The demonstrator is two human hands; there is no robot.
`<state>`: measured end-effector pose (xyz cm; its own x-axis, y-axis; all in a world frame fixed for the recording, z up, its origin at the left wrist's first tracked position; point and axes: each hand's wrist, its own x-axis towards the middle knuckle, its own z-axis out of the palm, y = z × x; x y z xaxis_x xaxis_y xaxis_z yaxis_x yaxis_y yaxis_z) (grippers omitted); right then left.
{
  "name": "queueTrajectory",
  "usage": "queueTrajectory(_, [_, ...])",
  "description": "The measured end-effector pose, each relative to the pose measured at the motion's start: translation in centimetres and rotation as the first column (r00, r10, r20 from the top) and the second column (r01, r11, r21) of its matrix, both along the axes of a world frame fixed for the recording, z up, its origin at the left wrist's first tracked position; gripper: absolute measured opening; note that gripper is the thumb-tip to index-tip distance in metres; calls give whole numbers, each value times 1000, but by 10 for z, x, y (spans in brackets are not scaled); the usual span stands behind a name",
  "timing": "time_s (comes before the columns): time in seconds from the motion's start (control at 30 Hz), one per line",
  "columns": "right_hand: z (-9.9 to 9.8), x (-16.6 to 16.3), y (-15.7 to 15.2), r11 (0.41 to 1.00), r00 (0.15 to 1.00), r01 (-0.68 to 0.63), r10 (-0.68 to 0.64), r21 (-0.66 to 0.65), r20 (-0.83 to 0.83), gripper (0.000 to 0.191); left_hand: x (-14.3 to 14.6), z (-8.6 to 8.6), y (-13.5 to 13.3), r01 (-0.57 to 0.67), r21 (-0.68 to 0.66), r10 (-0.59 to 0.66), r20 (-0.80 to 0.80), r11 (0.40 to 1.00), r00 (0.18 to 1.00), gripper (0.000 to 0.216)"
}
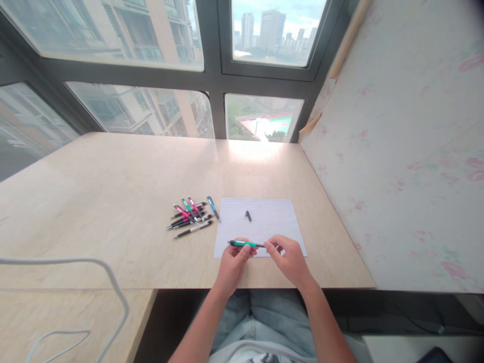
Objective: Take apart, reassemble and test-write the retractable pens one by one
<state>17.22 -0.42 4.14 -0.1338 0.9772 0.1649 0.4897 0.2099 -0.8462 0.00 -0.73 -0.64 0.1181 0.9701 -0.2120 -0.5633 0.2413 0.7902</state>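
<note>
Your teal pen (244, 243) sits just above the paper (264, 217) near the table's (113, 201) front edge. Its long axis runs along that edge, slim dark end pointing right. Your left hand (232, 262) grasps the barrel and your right hand (291, 259) pinches the slim end. It is probably light, stiff and slick, so hold it mid-barrel.
</note>
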Motion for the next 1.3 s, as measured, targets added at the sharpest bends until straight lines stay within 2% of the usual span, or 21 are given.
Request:
queueTrajectory(0.2, [-6, 0, -1, 999, 999, 4, -6, 39, 34, 28, 1, 0, 0, -20, 19, 21, -21, 1000, 1000, 18])
queueTrajectory(0.4, [-13, -2, -1, 997, 985, 11, -23, 71, 170, 40, -1, -2, 0, -12, 39, 13, -46, 999, 999, 15])
queueTrajectory(0.5, [-14, -1, -1, 999, 980, 1, -10, 44, 198, 45, -2, -2, -1, 14, 59, -9, -86, 998, 996, 15])
queueTrajectory(0.83, [-7, 2, 0, 996, 994, -9, 19, -88, 106, 48, -2, -4, 0, 22, 64, -14, -114, 998, 993, 17])
queueTrajectory(1.3, [-4, 2, 1, 998, 995, -6, 13, -68, 100, 42, -1, -3, -1, -1, 85, 13, -141, 996, 990, 16])
